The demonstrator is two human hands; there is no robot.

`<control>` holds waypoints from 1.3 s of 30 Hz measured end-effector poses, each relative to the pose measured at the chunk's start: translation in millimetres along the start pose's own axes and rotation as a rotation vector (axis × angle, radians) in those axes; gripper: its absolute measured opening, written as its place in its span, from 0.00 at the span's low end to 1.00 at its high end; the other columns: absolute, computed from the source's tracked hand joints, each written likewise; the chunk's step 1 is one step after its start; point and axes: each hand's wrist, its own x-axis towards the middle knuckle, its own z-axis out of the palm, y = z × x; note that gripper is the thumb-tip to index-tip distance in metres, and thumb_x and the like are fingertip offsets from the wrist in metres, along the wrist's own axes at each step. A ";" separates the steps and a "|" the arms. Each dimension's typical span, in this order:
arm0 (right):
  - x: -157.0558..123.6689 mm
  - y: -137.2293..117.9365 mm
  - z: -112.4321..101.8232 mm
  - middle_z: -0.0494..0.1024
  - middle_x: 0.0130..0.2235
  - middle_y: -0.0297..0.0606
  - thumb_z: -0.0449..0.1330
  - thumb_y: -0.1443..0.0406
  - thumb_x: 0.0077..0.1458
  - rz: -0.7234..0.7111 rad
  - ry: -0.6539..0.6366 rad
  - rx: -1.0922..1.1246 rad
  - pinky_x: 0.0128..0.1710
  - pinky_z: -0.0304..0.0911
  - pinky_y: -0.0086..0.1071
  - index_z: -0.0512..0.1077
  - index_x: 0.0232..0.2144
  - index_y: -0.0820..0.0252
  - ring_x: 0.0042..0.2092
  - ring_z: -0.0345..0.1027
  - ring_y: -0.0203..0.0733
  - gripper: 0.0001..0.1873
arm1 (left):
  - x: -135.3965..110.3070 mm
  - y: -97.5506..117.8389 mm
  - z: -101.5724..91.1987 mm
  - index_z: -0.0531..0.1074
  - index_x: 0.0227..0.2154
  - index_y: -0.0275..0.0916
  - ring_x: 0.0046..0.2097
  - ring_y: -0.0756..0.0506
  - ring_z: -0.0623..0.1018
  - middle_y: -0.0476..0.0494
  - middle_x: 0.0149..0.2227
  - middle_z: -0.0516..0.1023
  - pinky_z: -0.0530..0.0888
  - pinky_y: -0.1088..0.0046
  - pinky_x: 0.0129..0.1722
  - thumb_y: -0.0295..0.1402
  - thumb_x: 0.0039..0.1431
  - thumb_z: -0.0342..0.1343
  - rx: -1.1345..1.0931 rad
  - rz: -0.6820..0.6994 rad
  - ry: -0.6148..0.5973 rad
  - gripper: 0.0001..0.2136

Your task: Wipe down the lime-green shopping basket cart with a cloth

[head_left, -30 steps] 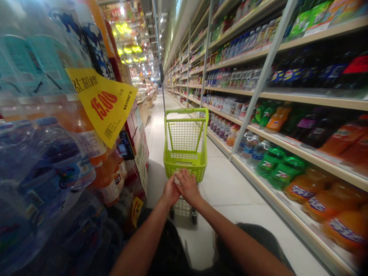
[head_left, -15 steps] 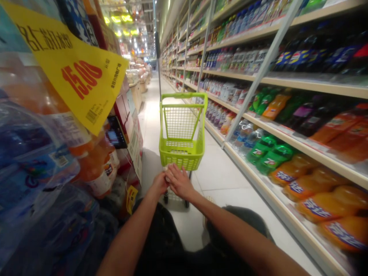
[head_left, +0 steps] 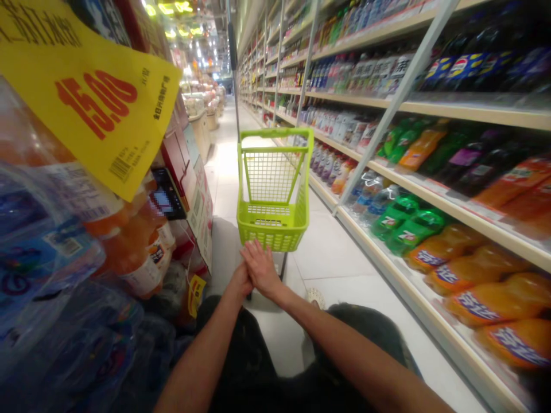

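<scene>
Fingers (head_left: 255, 253) of the right hand (head_left: 262, 271) lie nearly straight and slightly spread on top of the left hand (head_left: 241, 280); the left fingers are mostly covered, so how far they bend, or whether they pinch anything, cannot be told. Both hands meet at the near end of the green shopping cart (head_left: 284, 237), the right fingertips overlapping its basket in view; contact with it is unclear.

Along the right of the cart runs a long rack of shelves (head_left: 473, 115), packed with drinks. Left of the cart and nearer the camera is a pile of plastic-wrapped bottles (head_left: 64, 344). The cart itself stands upright between these two on the pale tiled floor (head_left: 357, 258). Also to its left, a yellow price sign (head_left: 103, 109) reads 15.00. Right of the cart, big orange bottles (head_left: 477, 298) lie tilted on the bottom shelf, with green bottles (head_left: 414, 228) just beyond. Near the cart's close right side, a light shoe (head_left: 315, 296) shows. Smallest, a yellow tag (head_left: 197, 293) sits low to its left.
</scene>
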 end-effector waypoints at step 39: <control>11.6 71.4 15.7 0.64 0.57 0.49 0.44 0.75 0.58 -0.336 -0.003 -0.199 0.57 0.53 0.51 0.64 0.52 0.65 0.64 0.41 0.47 0.21 | 3.2 27.9 -27.8 0.56 0.57 0.31 0.62 0.40 0.56 0.34 0.61 0.56 0.55 0.55 0.59 0.23 0.51 0.45 2.119 0.451 0.287 0.28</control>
